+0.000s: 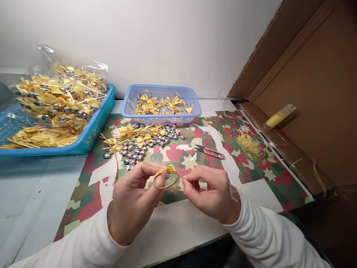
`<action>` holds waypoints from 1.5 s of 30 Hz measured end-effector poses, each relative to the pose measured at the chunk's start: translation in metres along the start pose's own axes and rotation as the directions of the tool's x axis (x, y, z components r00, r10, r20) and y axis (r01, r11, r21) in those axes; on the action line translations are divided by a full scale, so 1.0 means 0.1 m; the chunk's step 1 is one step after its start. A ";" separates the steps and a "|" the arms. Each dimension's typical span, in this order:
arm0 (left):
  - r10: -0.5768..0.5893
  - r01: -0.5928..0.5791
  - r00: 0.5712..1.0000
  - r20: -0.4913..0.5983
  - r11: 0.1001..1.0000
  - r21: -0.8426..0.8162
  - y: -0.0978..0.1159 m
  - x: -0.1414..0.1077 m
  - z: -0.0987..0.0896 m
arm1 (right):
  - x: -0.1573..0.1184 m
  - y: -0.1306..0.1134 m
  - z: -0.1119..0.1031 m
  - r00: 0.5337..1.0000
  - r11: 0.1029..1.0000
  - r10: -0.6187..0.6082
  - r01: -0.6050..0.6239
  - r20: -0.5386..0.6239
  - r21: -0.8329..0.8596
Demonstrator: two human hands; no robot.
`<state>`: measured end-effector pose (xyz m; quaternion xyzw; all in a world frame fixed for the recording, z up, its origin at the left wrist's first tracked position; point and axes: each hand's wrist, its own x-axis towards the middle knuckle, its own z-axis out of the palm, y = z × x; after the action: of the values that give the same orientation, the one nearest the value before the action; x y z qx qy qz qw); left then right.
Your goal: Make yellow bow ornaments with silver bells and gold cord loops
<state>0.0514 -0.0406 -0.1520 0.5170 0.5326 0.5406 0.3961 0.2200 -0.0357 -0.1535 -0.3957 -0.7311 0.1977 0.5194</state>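
Note:
Between thumb and fingertips, my left hand [132, 200] pinches a small yellow ribbon bow [170, 169] with a looped gold cord [168, 186]. My right hand [209, 191], close by on the right, has thumb and forefinger pressed together on a thin strand running from the loop. A small silver bead shows within the loop. Just beyond my left hand lie loose silver beads [135, 150], with yellow bows [127, 130] and gold cords heaped behind them. Pink-handled thread snips [211, 152] rest on the camouflage-patterned sheet [178, 141], beyond my right hand.
A light blue basket [163, 119] at the back holds several bows with cords. To the left, a turquoise basket [92, 139] carries a clear bag [63, 97] of bows and beads. Yellow cord scraps [250, 146] lie right, near a cardboard wall [314, 90] with a yellow tube [279, 117].

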 end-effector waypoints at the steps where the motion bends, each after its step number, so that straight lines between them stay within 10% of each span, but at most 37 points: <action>1: 0.041 -0.041 0.999 0.010 0.999 0.008 -0.02 -0.01 -0.01 | 0.00 0.00 0.00 1.000 1.000 -0.007 0.007 -0.001 -0.001; 11: 0.198 -0.198 0.980 0.011 0.980 -0.008 -0.07 -0.03 -0.03 | -0.01 -0.01 -0.04 0.998 0.998 -0.061 0.061 0.027 -0.005; 15: -0.088 0.093 0.995 0.050 0.990 -0.104 -0.01 0.03 0.01 | -0.03 0.00 -0.02 0.998 0.998 -0.060 0.060 0.005 0.000; 21: -0.531 0.561 0.828 0.181 0.788 -0.254 -0.05 0.12 0.06 | -0.03 0.01 0.01 1.000 0.999 0.025 -0.026 -0.014 -0.026; 45: -0.580 0.646 0.764 0.283 0.685 -0.338 0.02 0.14 0.09 | -0.01 0.02 0.01 0.979 0.982 0.189 -0.187 0.079 -0.033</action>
<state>0.0583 -0.0254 -0.1494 0.2518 0.5148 0.4352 0.6943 0.2204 -0.0345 -0.1558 -0.4611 -0.7138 0.2525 0.4628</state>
